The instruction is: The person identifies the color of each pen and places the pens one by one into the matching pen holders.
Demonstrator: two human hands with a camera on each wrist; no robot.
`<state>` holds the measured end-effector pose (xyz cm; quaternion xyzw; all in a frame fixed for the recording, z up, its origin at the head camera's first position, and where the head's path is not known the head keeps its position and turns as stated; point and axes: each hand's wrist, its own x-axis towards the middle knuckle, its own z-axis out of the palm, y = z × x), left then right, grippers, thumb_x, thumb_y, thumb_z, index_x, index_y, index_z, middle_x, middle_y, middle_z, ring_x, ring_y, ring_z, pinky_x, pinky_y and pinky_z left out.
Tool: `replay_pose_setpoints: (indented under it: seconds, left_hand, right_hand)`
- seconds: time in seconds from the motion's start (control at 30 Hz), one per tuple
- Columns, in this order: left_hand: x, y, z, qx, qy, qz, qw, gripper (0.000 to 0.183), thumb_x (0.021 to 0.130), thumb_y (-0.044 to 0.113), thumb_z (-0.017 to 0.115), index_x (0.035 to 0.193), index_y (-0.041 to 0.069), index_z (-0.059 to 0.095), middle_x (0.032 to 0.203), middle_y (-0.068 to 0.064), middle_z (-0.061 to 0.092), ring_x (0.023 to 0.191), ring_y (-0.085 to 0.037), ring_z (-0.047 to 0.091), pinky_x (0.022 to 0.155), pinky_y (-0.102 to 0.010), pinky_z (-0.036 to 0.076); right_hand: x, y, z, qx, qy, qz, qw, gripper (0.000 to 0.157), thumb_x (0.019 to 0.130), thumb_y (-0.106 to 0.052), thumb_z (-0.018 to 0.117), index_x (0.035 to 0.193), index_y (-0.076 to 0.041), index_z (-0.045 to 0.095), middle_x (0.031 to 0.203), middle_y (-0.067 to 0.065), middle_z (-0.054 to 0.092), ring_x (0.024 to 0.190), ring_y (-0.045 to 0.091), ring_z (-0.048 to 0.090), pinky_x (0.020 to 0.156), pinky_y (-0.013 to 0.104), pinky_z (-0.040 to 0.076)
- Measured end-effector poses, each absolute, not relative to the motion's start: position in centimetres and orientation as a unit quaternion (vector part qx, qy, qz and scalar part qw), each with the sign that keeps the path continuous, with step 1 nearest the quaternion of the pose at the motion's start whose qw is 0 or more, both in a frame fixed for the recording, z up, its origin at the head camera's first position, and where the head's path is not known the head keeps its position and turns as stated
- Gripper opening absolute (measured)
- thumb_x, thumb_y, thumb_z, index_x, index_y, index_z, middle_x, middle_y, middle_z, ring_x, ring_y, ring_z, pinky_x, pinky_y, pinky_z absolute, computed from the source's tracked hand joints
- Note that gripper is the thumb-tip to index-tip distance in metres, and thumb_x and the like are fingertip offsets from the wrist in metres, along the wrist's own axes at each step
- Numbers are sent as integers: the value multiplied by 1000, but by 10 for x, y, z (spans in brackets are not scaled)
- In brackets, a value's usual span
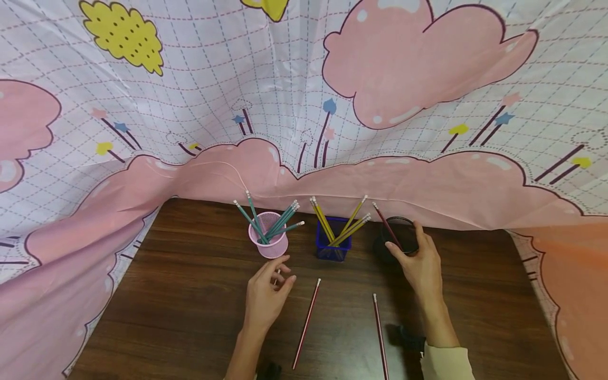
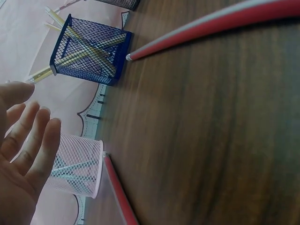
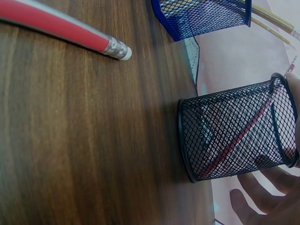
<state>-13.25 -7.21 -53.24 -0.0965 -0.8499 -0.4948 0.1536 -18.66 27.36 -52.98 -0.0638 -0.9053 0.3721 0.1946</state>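
My right hand (image 1: pixel 423 269) holds the black mesh cup (image 3: pixel 229 136) near its rim, the thumb on one side and fingers on the other. One red pencil (image 1: pixel 387 227) leans inside that cup, eraser end up. My left hand (image 1: pixel 266 298) hovers over the table in front of the pink mesh cup (image 1: pixel 273 248), fingers loosely bent and holding nothing. Beneath it lies a red pencil (image 2: pixel 117 187), mostly hidden by the hand in the head view. Two more red pencils lie between the hands, one left (image 1: pixel 306 323) and one right (image 1: pixel 380 335).
Teal pencils (image 1: pixel 282 219) stand in the pink cup. A blue square mesh holder (image 1: pixel 332 253) with yellow pencils (image 1: pixel 353 229) stands between the pink and black cups. A patterned cloth (image 1: pixel 294 184) hangs along the back edge of the wooden table (image 1: pixel 180 295).
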Motion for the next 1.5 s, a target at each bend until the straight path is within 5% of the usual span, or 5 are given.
replay_pose_setpoints:
  seconds: [1.23, 1.5]
  left_hand:
    - [-110, -101, -558, -15, -900, -409, 147, 50, 70, 11, 78, 116, 19, 60, 89, 7, 63, 65, -1, 57, 53, -18, 48]
    - [-108, -102, -566, -4, -925, -353, 142, 56, 64, 13, 82, 115, 25, 60, 103, 9, 57, 67, 0, 58, 54, -23, 46]
  right_hand:
    - [-186, 273, -531, -77, -906, 376, 177, 86, 71, -48, 72, 141, -18, 34, 122, 19, 49, 111, 36, 47, 92, 52, 35]
    - [-184, 273, -531, -79, -906, 377, 178, 86, 71, -48, 72, 141, -18, 34, 122, 18, 49, 109, 36, 47, 91, 52, 35]
